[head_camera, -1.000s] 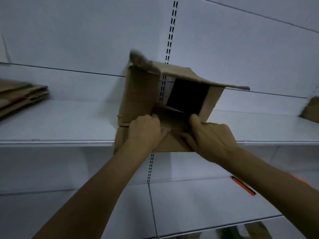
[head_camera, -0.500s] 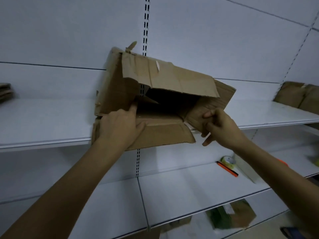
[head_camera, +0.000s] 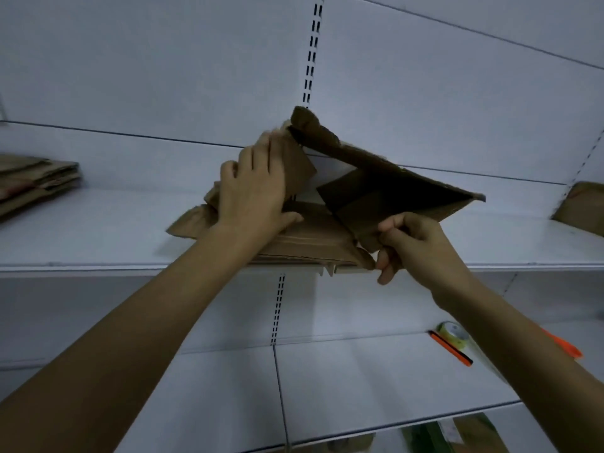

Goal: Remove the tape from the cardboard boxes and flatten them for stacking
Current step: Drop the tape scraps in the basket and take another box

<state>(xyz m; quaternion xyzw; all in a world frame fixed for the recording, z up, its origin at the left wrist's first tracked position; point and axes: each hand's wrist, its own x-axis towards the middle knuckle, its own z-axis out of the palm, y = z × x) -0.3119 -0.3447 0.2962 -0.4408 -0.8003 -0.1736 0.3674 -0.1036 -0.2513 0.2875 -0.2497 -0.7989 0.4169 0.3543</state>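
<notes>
Pressing flat-palmed with left hand (head_camera: 253,194) on half-collapsed cardboard box (head_camera: 313,237) at front edge of upper shelf (head_camera: 98,237), right hand (head_camera: 415,243) fingers pinched on its lower flap; no readable print.

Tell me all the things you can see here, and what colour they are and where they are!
box: one, brown, half squashed on the upper shelf, middle
flat cardboard: one stack, brown, upper shelf, far left
more cardboard: brown, upper shelf, far right edge; count unclear
tape roll: one, yellowish, lower shelf, right
orange tool: one, orange and black, lower shelf beside the tape roll
orange thing: one, partly hidden behind the right arm
shelves: white, several levels, on a white back wall
green and brown items: bottom right, too blurred to tell
left hand: pressing on the box's left side
right hand: pinching the box's front right edge
</notes>
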